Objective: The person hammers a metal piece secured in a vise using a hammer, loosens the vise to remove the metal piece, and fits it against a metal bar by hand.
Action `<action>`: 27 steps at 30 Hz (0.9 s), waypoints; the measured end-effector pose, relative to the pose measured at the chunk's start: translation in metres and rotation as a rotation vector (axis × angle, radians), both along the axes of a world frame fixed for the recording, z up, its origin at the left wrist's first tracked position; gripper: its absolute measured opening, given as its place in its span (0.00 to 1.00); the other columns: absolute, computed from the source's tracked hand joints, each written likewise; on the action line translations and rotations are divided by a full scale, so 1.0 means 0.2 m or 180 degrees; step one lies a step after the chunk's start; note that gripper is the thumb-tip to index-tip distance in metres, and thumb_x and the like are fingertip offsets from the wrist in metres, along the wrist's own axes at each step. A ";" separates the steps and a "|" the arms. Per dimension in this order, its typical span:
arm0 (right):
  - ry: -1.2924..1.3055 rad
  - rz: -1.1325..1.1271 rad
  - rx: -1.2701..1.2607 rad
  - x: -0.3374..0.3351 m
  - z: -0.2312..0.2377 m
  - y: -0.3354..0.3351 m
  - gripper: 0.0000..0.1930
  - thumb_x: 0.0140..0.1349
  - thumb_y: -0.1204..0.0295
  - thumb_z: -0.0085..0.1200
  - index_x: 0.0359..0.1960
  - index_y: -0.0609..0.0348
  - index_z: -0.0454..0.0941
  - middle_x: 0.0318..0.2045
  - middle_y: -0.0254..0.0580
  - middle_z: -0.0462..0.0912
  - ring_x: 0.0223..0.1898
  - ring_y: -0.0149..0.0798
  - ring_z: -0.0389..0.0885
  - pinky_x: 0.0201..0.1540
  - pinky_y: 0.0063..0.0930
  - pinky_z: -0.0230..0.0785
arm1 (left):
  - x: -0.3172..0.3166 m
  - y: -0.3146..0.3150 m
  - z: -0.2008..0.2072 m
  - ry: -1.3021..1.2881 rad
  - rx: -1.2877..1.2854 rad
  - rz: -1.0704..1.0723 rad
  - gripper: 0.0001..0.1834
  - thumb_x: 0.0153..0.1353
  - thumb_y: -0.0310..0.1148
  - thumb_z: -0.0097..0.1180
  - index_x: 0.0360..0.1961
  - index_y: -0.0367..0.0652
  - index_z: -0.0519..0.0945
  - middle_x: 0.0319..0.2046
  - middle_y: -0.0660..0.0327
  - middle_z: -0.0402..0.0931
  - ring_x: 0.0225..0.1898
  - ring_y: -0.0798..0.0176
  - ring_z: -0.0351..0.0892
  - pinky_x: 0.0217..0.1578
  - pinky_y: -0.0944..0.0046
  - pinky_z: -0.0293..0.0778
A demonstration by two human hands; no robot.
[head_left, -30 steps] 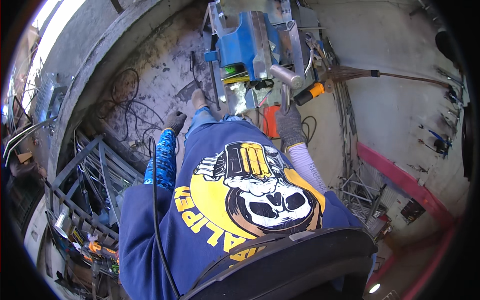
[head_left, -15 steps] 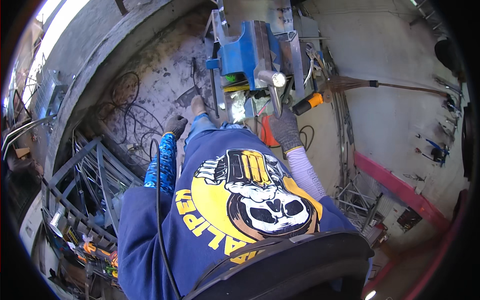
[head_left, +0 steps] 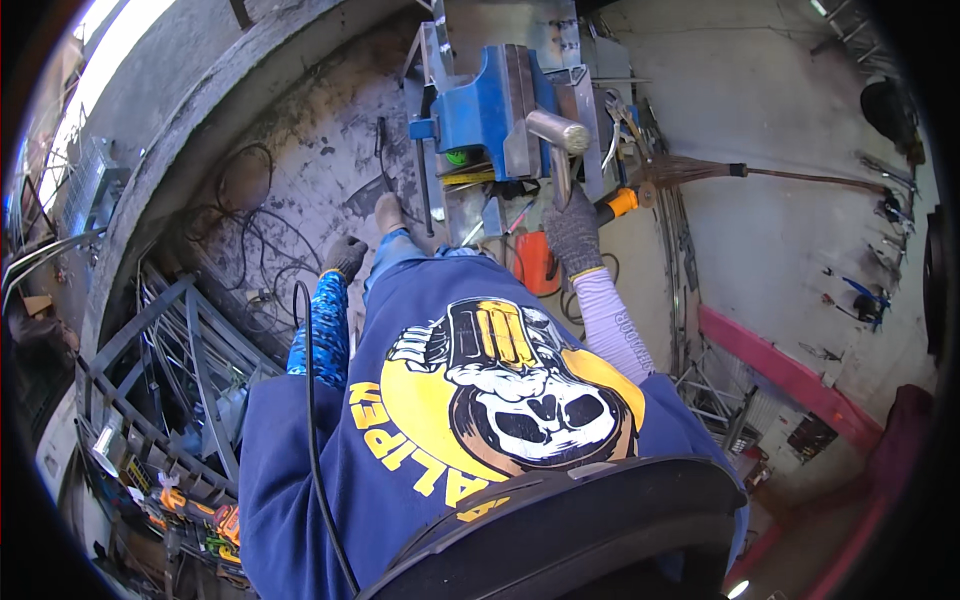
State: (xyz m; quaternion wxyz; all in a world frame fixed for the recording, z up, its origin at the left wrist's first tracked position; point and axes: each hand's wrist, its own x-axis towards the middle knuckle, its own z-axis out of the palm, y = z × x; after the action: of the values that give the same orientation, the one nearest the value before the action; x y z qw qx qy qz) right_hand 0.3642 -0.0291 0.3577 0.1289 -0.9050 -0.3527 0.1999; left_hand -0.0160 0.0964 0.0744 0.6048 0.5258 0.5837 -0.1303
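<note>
My right hand [head_left: 572, 237], in a grey knit glove, is wrapped round the metal handle of a hammer [head_left: 557, 132]. The hammer's thick cylindrical steel head is raised in front of the jaws of a blue bench vise [head_left: 478, 112]; in this view it overlaps the jaw's lower end, and I cannot tell whether they touch. Away from the vise, my left hand [head_left: 345, 256] hangs low on the left, also gloved. Its fingers look curled, with nothing visible in them.
Black cables [head_left: 262, 225] coil on the stained floor at left. A metal rack [head_left: 200, 320] holds long bars. Below the vise are a red-orange object [head_left: 537, 263] and a yellow-and-black tool [head_left: 622, 202]. A broom [head_left: 690, 170] lies to the right, near pliers [head_left: 625, 112].
My right hand has risen slightly with the hammer, its head now higher and further right, looking larger. My left hand has shifted only slightly.
</note>
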 end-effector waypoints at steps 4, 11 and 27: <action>-0.0094 0.0372 -0.0297 0.01 -0.04 0.04 0.20 0.59 0.71 0.58 0.51 0.66 0.73 0.42 0.66 0.81 0.47 0.66 0.81 0.50 0.54 0.74 | -0.01 0.01 0.01 0.0077 -0.0014 -0.0146 0.25 0.60 0.45 0.55 0.49 0.35 0.84 0.47 0.42 0.84 0.51 0.44 0.83 0.54 0.52 0.75; -0.0055 0.0166 -0.0336 -0.03 -0.04 -0.04 0.21 0.59 0.70 0.58 0.53 0.64 0.73 0.42 0.65 0.82 0.48 0.66 0.81 0.51 0.55 0.74 | 0.02 -0.01 0.03 -0.0042 0.0041 -0.0147 0.24 0.61 0.45 0.57 0.47 0.35 0.85 0.45 0.42 0.85 0.50 0.44 0.84 0.53 0.51 0.75; -0.0395 0.0220 -0.0536 -0.11 -0.09 0.04 0.20 0.55 0.70 0.59 0.49 0.63 0.76 0.41 0.63 0.83 0.46 0.61 0.84 0.50 0.49 0.76 | -0.01 0.01 -0.03 0.0058 -0.0048 -0.0164 0.25 0.60 0.45 0.56 0.50 0.35 0.84 0.48 0.41 0.84 0.51 0.43 0.83 0.55 0.52 0.75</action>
State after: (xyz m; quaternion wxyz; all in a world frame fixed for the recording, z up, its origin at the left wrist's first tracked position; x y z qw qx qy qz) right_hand 0.3422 -0.0219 0.3402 0.0233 -0.9106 -0.3729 0.1769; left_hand -0.0184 0.0978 0.0677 0.5998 0.5349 0.5745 -0.1551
